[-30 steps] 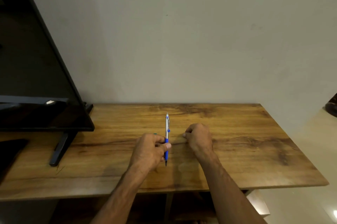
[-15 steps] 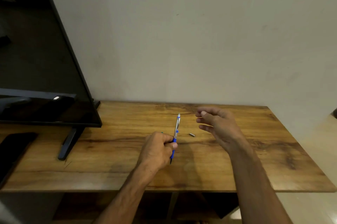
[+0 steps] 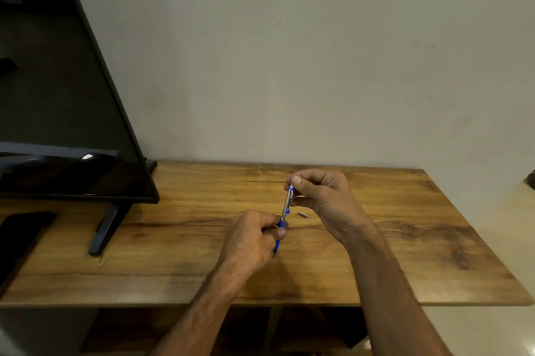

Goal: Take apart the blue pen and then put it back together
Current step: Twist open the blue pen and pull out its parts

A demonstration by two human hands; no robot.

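Note:
The blue pen (image 3: 286, 205), silver in its upper barrel and blue at the grip, is held nearly upright above the wooden table (image 3: 434, 254). My left hand (image 3: 252, 239) is closed around its lower blue part, with the tip poking out below the fingers. My right hand (image 3: 321, 196) pinches the pen's upper end between thumb and fingers. A small silver pen piece (image 3: 302, 214) lies on the table just right of the pen, under my right hand.
A large black TV (image 3: 58, 124) on a stand (image 3: 105, 228) fills the left side. A dark phone (image 3: 20, 237) lies at the table's left edge. A plain wall rises behind the table. The table's front edge is near my forearms.
My right hand set the small piece on the table, lifted away open, then came back and closed on the pen's top. The left hand kept its hold on the pen.

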